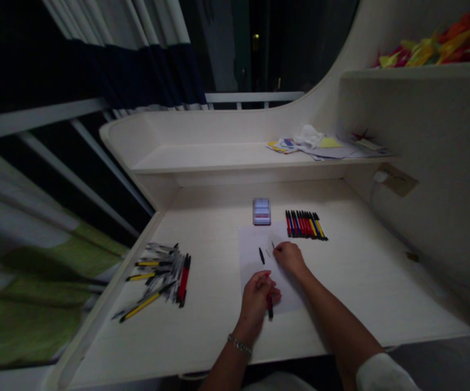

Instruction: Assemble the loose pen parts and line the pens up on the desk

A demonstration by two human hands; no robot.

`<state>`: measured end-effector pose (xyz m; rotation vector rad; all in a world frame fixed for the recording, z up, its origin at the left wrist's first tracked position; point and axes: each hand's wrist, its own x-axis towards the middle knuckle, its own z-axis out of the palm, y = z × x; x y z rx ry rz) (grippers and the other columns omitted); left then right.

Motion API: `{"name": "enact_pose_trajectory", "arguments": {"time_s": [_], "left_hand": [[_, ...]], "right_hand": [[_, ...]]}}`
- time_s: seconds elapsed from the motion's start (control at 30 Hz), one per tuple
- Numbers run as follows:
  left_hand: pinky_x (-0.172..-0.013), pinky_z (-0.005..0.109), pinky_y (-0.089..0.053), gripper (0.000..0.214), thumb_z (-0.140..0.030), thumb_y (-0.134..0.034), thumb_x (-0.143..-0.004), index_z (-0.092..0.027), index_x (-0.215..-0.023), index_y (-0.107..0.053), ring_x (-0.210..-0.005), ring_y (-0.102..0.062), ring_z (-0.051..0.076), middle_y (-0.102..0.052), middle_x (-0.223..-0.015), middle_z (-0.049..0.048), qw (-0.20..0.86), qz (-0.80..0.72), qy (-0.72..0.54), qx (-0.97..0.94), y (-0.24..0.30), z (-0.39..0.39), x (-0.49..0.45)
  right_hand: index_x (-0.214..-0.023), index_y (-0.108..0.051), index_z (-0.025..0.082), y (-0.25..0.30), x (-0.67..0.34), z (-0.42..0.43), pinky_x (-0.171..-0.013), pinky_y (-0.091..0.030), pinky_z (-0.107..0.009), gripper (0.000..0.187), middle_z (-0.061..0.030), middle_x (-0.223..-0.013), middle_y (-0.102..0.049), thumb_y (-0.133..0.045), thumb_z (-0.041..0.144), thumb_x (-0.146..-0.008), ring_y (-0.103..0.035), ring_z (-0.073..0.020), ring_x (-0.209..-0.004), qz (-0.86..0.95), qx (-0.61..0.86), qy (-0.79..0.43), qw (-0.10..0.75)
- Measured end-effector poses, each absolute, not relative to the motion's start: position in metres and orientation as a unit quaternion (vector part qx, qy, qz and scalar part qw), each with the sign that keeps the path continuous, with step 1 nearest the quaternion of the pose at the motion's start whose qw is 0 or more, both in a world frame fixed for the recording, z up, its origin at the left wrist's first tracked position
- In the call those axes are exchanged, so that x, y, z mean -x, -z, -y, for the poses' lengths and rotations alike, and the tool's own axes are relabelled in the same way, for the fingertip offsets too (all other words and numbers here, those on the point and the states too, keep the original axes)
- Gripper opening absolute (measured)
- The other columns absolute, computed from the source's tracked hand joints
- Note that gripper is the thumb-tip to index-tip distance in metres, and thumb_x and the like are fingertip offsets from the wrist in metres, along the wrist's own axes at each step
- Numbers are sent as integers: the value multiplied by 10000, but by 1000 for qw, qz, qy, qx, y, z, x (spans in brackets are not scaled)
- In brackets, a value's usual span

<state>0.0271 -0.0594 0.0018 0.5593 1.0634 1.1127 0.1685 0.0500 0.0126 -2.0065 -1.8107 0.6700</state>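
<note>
My left hand (258,297) is closed round a red and black pen (269,304) that points toward me, over a white sheet of paper (251,247). My right hand (289,257) rests on the same sheet, its fingers pinched on a small thin piece I cannot make out. A small black pen part (261,255) lies on the paper just left of my right hand. A neat row of several coloured pens (306,224) lies beyond my right hand. A loose pile of several pens (163,274) lies at the left of the desk.
A small striped phone-like object (261,211) lies behind the paper. The white desk (361,282) has a raised shelf (218,157) with papers and a crumpled cloth (312,142). A tall side panel (422,179) stands at the right. Bed rails lie left.
</note>
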Motion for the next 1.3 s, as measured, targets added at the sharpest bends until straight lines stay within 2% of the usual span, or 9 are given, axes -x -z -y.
{"name": "enact_pose_trajectory", "arguments": {"time_s": [0.1, 0.2, 0.33, 0.47, 0.73, 0.9, 1.03, 1.17, 1.3], "left_hand": [[-601, 324, -582, 447, -346, -777, -731, -149, -1092, -603, -629, -674, 167, -663, -808, 55, 682, -476, -501, -242, -6, 56, -28], [-603, 320, -584, 432, -320, -762, -754, -149, -1112, -591, -625, -675, 162, -674, -812, 63, 685, -472, -504, -232, -8, 54, -29], [-552, 306, -577, 481, -333, -748, -774, -156, -1173, -546, -575, -671, 157, -700, -818, 80, 686, -481, -499, -224, -12, 50, -33], [-461, 271, -536, 553, -370, -714, -802, -155, -1258, -486, -462, -626, 136, -710, -765, 72, 677, -506, -482, -231, -19, 48, -38], [-379, 216, -449, 558, -354, -651, -830, -140, -1301, -444, -365, -545, 110, -672, -636, 17, 666, -524, -456, -272, -27, 49, -44], [-359, 209, -426, 558, -418, -673, -809, -151, -1264, -488, -350, -541, 107, -687, -667, 32, 663, -526, -436, -305, -27, 51, -41], [-381, 218, -445, 560, -458, -718, -767, -157, -1202, -536, -398, -582, 114, -717, -774, 75, 666, -514, -442, -312, -24, 53, -38], [-444, 252, -504, 518, -457, -745, -740, -140, -1117, -588, -472, -633, 138, -721, -814, 100, 667, -507, -455, -301, -20, 55, -35], [-512, 289, -548, 501, -448, -767, -721, -128, -1072, -610, -542, -669, 164, -723, -809, 111, 666, -501, -473, -286, -16, 53, -35]], "right_hand": [[-906, -762, 179, -12, -163, -47, -830, -421, -263, 211, -124, -962, -752, -580, 241, -821, -672, -220, -958, 654, 710, -207, 161], [-917, -746, 173, -11, -164, -40, -809, -426, -268, 219, -113, -958, -748, -568, 274, -838, -667, -210, -916, 642, 695, -237, 222], [-794, -714, 141, -5, -167, -17, -651, -438, -266, 340, -71, -724, -706, -517, 410, -862, -628, -181, -692, 578, 613, -412, 347], [-746, -678, 125, -3, -163, 10, -510, -378, -250, 377, -1, -528, -575, -621, 497, -773, -509, -134, -501, 459, 511, -606, 401], [-786, -692, 115, -16, -162, 23, -462, -358, -250, 341, 41, -449, -499, -738, 431, -667, -445, -111, -420, 347, 433, -719, 417], [-841, -707, 122, -15, -168, 17, -528, -420, -278, 329, -16, -590, -629, -716, 405, -674, -522, -133, -484, 393, 476, -674, 405], [-856, -718, 151, -14, -179, -4, -646, -460, -287, 270, -62, -764, -711, -665, 377, -718, -622, -179, -679, 504, 575, -492, 417], [-823, -726, 172, -13, -186, -27, -687, -440, -281, 246, -74, -742, -716, -602, 384, -811, -637, -194, -738, 588, 669, -332, 311], [-816, -728, 173, -8, -183, -37, -688, -411, -270, 223, -93, -768, -722, -619, 367, -833, -632, -190, -750, 620, 695, -272, 244]]}}
